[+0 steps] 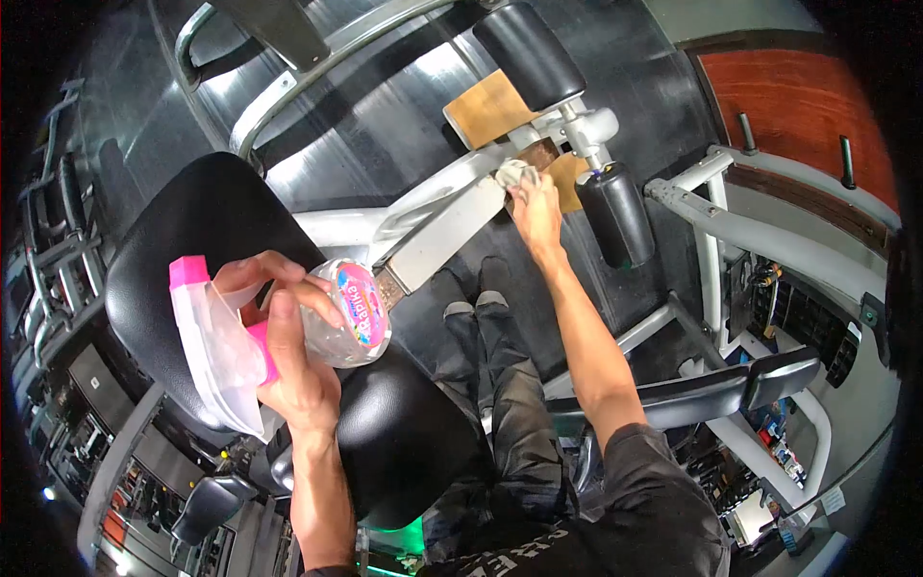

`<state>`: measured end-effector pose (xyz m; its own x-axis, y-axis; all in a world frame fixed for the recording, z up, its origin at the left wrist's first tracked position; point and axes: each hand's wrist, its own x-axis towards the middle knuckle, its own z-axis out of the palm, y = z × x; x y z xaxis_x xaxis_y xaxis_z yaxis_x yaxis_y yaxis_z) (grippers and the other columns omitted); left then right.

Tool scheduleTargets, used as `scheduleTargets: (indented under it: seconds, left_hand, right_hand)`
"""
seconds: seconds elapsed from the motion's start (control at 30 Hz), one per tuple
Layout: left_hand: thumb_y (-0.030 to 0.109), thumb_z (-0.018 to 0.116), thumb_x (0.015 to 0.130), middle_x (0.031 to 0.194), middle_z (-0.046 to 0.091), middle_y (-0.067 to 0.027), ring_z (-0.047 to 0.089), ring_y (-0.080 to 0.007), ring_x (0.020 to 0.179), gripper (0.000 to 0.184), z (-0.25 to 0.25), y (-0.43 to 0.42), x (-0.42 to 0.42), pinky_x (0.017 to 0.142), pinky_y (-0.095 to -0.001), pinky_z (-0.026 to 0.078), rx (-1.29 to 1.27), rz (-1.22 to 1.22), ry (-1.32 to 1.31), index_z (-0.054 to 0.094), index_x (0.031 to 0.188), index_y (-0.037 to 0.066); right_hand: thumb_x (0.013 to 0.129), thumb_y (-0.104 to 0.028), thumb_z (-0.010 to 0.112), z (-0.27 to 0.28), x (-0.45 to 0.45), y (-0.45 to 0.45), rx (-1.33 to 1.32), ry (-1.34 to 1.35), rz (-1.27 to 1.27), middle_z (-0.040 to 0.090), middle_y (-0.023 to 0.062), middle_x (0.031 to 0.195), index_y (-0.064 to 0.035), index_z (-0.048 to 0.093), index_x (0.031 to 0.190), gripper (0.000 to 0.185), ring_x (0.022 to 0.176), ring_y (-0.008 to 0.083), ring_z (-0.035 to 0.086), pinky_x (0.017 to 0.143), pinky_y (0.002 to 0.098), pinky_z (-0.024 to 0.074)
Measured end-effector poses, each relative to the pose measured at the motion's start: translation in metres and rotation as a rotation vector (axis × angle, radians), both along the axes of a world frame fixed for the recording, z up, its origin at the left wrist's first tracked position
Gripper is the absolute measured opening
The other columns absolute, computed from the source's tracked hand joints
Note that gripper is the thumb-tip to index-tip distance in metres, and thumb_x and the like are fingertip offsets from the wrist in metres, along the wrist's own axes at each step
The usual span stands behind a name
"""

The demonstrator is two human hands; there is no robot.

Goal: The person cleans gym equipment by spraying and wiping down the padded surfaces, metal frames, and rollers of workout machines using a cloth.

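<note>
My left hand [298,356] is wrapped round the neck of a clear spray bottle [332,337], which has a white and pink trigger head and a pink label. The bottle is tilted over a black padded seat [404,433]. Farther out, my right hand [538,212] is closed on a crumpled light cloth [517,175]. That cloth touches the far end of the machine's pale metal beam [447,236]. Just beyond it are two black foam rollers, one upper roller [529,53] and one lower roller [617,216].
A black backrest pad [183,260] is at the left. Wooden boards [490,108] lie beneath the rollers on the dark floor [385,125]. White frame tubes [769,221] and a long black bench pad [673,399] stand at the right. My legs are below the beam.
</note>
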<state>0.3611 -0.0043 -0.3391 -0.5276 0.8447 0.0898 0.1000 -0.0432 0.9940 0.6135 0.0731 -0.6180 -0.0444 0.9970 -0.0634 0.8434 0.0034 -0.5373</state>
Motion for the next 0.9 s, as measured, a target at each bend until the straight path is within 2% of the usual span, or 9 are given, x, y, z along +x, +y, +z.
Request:
scheduleTargets:
  seconds: [0.17,0.27,0.37,0.43,0.47,0.5,0.6,0.8,0.9]
  left_hand:
    - [0.011,0.053,0.095,0.099,0.055,-0.014,0.056,-0.0148,0.061,0.032,-0.002,0.002,0.006,0.072,-0.0359,0.05,-0.011,-0.055,-0.03,0.048,0.125,0.002]
    - [0.012,0.053,0.094,0.099,0.055,-0.0136,0.056,-0.0151,0.061,0.032,-0.001,0.002,0.005,0.072,-0.0359,0.05,-0.023,-0.051,-0.02,0.048,0.124,0.001]
    - [0.011,0.056,0.094,0.097,0.054,-0.0168,0.058,-0.0181,0.059,0.031,-0.004,0.002,0.004,0.068,-0.0352,0.051,-0.001,-0.02,-0.053,0.045,0.12,0.0]
    - [0.011,0.056,0.093,0.097,0.054,-0.0168,0.058,-0.0183,0.059,0.031,-0.005,0.007,0.006,0.068,-0.0352,0.051,-0.007,-0.006,-0.032,0.045,0.121,0.0]
    - [0.011,0.056,0.093,0.097,0.054,-0.0168,0.058,-0.0185,0.059,0.031,-0.005,0.007,0.007,0.068,-0.0352,0.052,-0.028,0.009,-0.014,0.045,0.121,0.001]
    - [0.011,0.056,0.093,0.097,0.054,-0.0168,0.058,-0.0185,0.059,0.031,-0.007,0.006,0.007,0.068,-0.0352,0.052,-0.036,0.001,-0.015,0.045,0.121,0.001]
    - [0.01,0.056,0.093,0.097,0.055,-0.0163,0.058,-0.0184,0.059,0.031,-0.009,0.008,0.01,0.068,-0.0348,0.051,-0.02,-0.021,-0.005,0.045,0.121,0.001]
    - [0.013,0.058,0.094,0.097,0.055,-0.0147,0.058,-0.0179,0.06,0.031,-0.013,0.006,0.015,0.069,-0.035,0.05,-0.079,-0.021,-0.062,0.046,0.121,0.003]
    - [0.013,0.058,0.094,0.097,0.054,-0.0145,0.058,-0.0182,0.06,0.031,-0.014,0.003,0.014,0.069,-0.0343,0.05,-0.073,-0.037,-0.045,0.046,0.121,0.003]
  right_hand:
    - [0.086,-0.012,0.059,0.066,-0.07,-0.07,0.012,0.054,0.204,0.055,0.0196,0.111,-0.0103,0.069,0.103,0.019,0.1,0.0387,0.053,0.075,0.0475,0.0529]
    - [0.078,-0.013,0.064,0.101,-0.08,-0.115,0.008,0.233,0.574,0.058,0.0075,0.116,-0.0361,0.069,0.104,0.035,0.099,0.0274,0.054,0.077,0.0353,0.0547]
    - [0.075,-0.01,0.066,0.075,-0.044,-0.082,0.131,0.171,0.76,0.062,0.0005,0.114,-0.0361,0.067,0.11,0.044,0.094,0.0232,0.058,0.079,0.0334,0.054]
    - [0.078,-0.013,0.065,0.048,-0.021,-0.044,0.167,0.011,0.568,0.062,0.0097,0.111,-0.0211,0.067,0.11,0.033,0.1,0.031,0.06,0.076,0.0427,0.0533]
    - [0.085,-0.013,0.062,0.041,-0.017,-0.03,-0.208,0.12,0.077,0.06,0.0156,0.107,-0.0146,0.066,0.108,0.023,0.098,0.0345,0.059,0.074,0.0461,0.052]
    - [0.091,-0.017,0.058,0.003,0.003,-0.02,0.043,-0.064,0.187,0.058,0.019,0.103,-0.0117,0.067,0.106,0.018,0.094,0.0373,0.058,0.073,0.0475,0.0512]
    - [0.088,-0.012,0.058,0.029,-0.031,-0.026,0.003,-0.062,-0.055,0.055,0.02,0.109,-0.0102,0.067,0.102,0.016,0.095,0.0389,0.055,0.074,0.0481,0.0516]
    - [0.07,-0.01,0.07,0.107,-0.077,-0.104,-0.03,0.25,0.528,0.058,0.0095,0.113,-0.0301,0.072,0.106,0.042,0.099,0.0288,0.056,0.079,0.0362,0.0543]
    - [0.072,-0.01,0.069,0.079,-0.039,-0.064,0.07,0.178,0.634,0.061,0.0111,0.113,-0.0277,0.07,0.11,0.042,0.097,0.0289,0.06,0.079,0.0383,0.0545]
